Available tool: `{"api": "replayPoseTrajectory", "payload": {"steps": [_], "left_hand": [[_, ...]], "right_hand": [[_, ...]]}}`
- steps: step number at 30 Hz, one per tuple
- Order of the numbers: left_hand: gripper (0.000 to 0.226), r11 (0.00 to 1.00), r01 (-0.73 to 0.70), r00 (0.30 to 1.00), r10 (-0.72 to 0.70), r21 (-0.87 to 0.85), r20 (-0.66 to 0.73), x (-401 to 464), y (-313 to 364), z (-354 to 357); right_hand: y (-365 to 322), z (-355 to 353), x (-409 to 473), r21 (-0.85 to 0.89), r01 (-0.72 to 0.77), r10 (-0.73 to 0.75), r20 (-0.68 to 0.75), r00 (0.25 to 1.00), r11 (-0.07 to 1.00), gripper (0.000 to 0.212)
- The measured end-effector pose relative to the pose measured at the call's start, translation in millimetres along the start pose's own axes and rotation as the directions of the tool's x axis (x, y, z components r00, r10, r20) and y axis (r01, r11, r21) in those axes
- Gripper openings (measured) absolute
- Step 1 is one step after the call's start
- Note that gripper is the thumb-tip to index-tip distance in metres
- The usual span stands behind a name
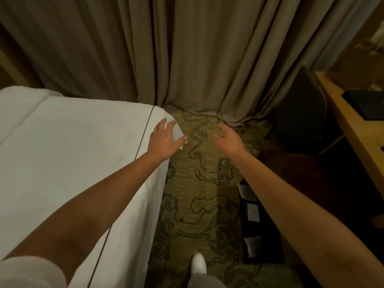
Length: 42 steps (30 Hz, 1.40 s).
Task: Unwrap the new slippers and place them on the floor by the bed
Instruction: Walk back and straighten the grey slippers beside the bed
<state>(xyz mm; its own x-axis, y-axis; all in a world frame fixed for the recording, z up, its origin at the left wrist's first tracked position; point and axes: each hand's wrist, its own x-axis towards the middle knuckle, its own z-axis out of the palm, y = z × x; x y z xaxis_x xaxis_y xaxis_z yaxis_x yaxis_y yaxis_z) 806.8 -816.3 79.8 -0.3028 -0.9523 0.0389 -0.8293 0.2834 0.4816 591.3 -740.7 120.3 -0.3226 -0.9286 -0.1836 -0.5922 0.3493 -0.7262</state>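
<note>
Head view: left hand [164, 140] spread over bed [62, 142] corner, right hand [226, 140] open above carpet [199, 204] (both empty); no slippers visible; unwrapping and placing apparently remain.

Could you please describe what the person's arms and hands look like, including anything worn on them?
Both forearms are bare. The left hand and right hand show no gloves, rings or watch. A white sleeve covers the left upper arm; no sleeve shows on the right arm.

Dim warm indoor light, soft focus, wide-angle bending at edges.
</note>
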Motion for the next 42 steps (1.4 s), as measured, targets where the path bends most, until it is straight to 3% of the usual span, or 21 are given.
{"api": "replayPoseTrajectory", "payload": {"steps": [8, 16, 22, 26, 34, 38, 42], "left_hand": [[0.079, 1.0, 0.018, 0.994, -0.019, -0.007, -0.105, 196, -32, -4], [0.084, 0.999, 0.014, 1.0, -0.015, 0.047, 0.004, 430, -91, 23], [0.075, 0.982, -0.004, 0.996, 0.022, 0.189, -0.092, 581, -124, 6], [0.073, 0.981, 0.063, 0.987, -0.034, 0.181, -0.159, 668, -143, 10], [0.087, 0.929, 0.339, 0.907, -0.281, 0.149, -0.314, 779, -197, 9], [0.084, 0.851, 0.513, 0.815, -0.44, 0.115, -0.378, 794, -239, -23], [0.085, 0.768, 0.636, 0.713, -0.548, 0.074, -0.439, 814, -282, -35]], "right_hand": [[-30, -7, 211, -0.188, 0.208, -0.212, 0.003, 0.977, 0.96, 0.062], [-48, 12, 445, -0.287, 0.133, -0.085, 0.174, 0.981, 0.949, 0.087], [-87, -2, 599, -0.444, 0.287, -0.242, 0.156, 0.958, 0.849, 0.083], [-99, 3, 708, -0.47, 0.358, -0.305, 0.188, 0.934, 0.806, 0.083], [-144, 61, 904, -0.341, 0.582, -0.407, 0.462, 0.788, 0.738, 0.085], [-190, 89, 964, -0.26, 0.654, -0.421, 0.588, 0.691, 0.711, 0.089], [-243, 134, 1021, -0.171, 0.757, -0.469, 0.693, 0.547, 0.631, 0.088]]}}
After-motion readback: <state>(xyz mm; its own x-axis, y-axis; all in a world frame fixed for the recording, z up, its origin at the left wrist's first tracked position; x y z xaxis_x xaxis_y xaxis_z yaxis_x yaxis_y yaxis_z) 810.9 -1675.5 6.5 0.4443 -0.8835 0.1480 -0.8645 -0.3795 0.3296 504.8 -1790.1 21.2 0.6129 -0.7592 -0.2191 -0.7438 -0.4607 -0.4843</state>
